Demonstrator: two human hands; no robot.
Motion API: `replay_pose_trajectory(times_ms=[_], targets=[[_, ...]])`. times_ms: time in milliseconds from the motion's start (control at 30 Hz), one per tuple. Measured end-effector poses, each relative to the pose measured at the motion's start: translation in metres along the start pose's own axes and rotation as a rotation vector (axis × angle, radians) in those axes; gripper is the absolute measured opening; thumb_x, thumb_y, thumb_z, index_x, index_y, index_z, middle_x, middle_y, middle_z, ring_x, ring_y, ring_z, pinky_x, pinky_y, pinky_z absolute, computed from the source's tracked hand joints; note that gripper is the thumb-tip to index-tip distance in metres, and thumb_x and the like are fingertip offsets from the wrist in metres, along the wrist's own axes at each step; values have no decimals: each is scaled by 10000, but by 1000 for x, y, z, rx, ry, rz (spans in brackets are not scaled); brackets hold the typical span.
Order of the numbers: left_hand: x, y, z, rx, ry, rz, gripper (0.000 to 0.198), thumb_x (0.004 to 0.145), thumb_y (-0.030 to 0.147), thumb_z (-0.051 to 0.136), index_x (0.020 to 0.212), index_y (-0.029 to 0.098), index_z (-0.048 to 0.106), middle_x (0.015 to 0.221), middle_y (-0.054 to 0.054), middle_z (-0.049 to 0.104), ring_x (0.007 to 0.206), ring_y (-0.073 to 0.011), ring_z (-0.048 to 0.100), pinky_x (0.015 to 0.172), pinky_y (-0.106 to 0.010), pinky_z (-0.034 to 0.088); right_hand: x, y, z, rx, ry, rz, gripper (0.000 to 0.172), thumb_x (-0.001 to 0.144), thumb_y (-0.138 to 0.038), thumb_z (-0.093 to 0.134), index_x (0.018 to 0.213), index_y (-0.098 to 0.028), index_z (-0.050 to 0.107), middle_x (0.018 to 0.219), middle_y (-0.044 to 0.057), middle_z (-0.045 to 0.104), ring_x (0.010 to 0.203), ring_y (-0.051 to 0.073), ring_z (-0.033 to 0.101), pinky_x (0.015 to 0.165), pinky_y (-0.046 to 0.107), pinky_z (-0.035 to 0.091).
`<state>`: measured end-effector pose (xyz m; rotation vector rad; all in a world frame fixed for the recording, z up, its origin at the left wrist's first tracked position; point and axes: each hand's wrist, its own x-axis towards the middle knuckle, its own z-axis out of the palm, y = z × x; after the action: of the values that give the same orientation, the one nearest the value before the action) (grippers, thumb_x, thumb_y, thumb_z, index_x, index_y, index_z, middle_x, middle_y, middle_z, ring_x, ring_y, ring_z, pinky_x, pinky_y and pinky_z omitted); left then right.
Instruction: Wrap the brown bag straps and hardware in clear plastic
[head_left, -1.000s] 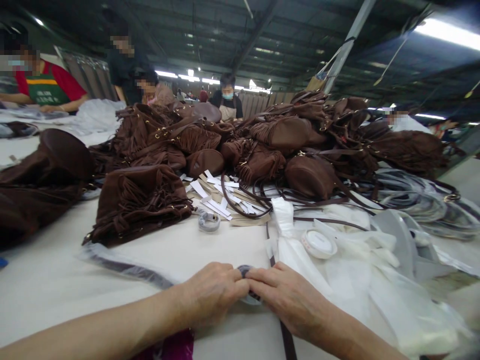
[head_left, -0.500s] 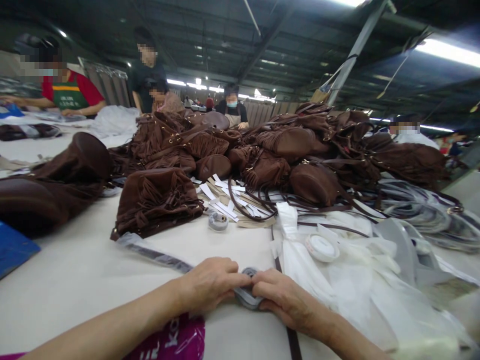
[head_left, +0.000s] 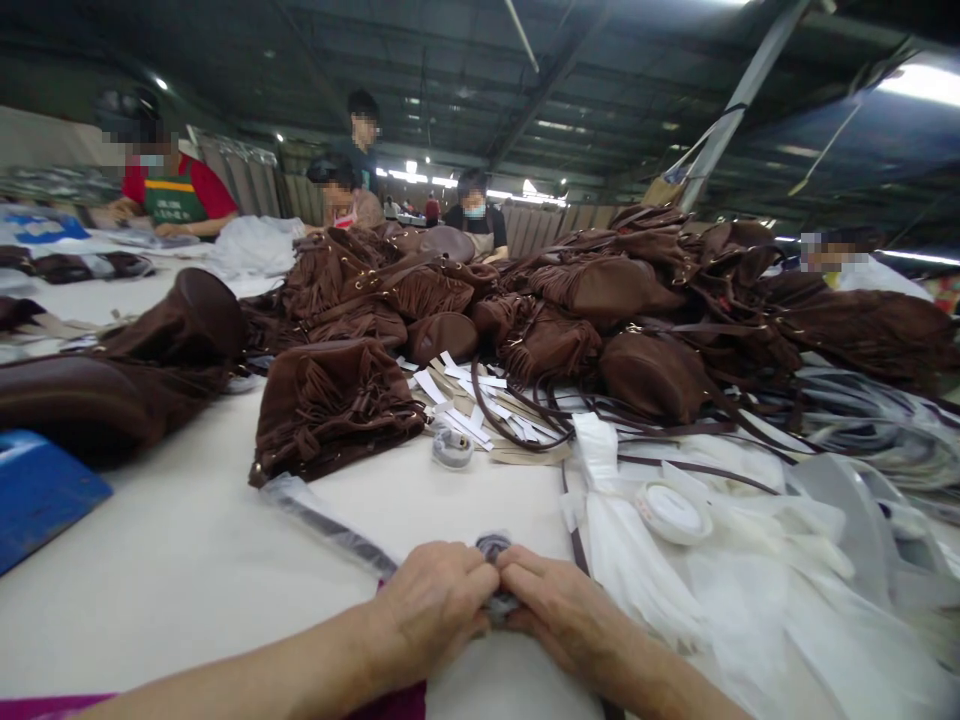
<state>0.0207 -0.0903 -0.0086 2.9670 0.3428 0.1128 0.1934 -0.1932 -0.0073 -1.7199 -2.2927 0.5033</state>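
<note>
Both my hands meet at the bottom middle of the head view over a dark strap in clear plastic [head_left: 493, 546], wound into a small coil. My left hand [head_left: 439, 600] grips the coil from the left with bent fingers. From the other side my right hand [head_left: 559, 610] pinches it, thumb and fingers together. The strap's flat plastic-covered tail [head_left: 330, 525] runs out to the upper left from beside my left hand. Beyond lies a second small coil in plastic [head_left: 451, 448]. Most of the held coil is hidden by my fingers.
Brown fringed bags [head_left: 337, 410] are heaped across the table. White paper strips [head_left: 457, 400], a tape roll [head_left: 673, 512] and thin white plastic bags [head_left: 637, 550] lie nearby. A blue box edge [head_left: 45, 500] stands left. Several people work beyond the heap.
My hands have drawn closer together round the coil, covering more of it. The whole view has shifted, so the bags and table appear further right.
</note>
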Motion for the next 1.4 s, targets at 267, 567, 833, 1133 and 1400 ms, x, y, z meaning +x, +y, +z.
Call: replay_pose_trajectory(times_ms=[267, 567, 833, 1133, 1400], targets=[[-7, -20, -7, 96, 25, 93, 90, 862, 143, 506, 941, 186, 507, 885, -34, 598, 778, -199, 559, 665, -314, 490, 22, 9, -23, -54, -63, -213, 210, 850, -44, 463, 944, -200, 568, 997, 38, 637, 891, 189, 609, 757, 280, 454], [-15, -16, -2, 22, 50, 6, 102, 903, 271, 537, 960, 193, 503, 894, -35, 616, 817, -211, 589, 710, -331, 491, 27, -1, -8, -88, -26, -62, 68, 838, -118, 550, 864, -181, 555, 931, 51, 631, 834, 203, 615, 711, 291, 474], [-6, -36, -7, 30, 43, -5, 23, 883, 197, 527, 899, 188, 514, 838, -33, 619, 786, -205, 593, 699, -308, 480, 40, 1, -29, -242, -80, -132, 104, 883, -134, 522, 950, -196, 573, 1004, 41, 645, 789, 188, 630, 658, 273, 443], [-17, -38, -7, -55, 72, 21, 191, 873, 242, 583, 1043, 212, 502, 864, -11, 622, 804, -191, 592, 717, -288, 461, 40, 4, -13, -27, -40, -148, 42, 868, -137, 568, 868, -176, 553, 937, 49, 623, 845, 185, 595, 725, 279, 429], [-17, -45, 1, 85, 203, 120, 38, 849, 147, 536, 837, 177, 515, 829, -27, 603, 721, -184, 535, 632, -293, 413, 53, 3, -26, -122, -113, -228, 178, 895, -92, 445, 954, -200, 574, 1006, 50, 630, 890, 172, 596, 775, 283, 416]])
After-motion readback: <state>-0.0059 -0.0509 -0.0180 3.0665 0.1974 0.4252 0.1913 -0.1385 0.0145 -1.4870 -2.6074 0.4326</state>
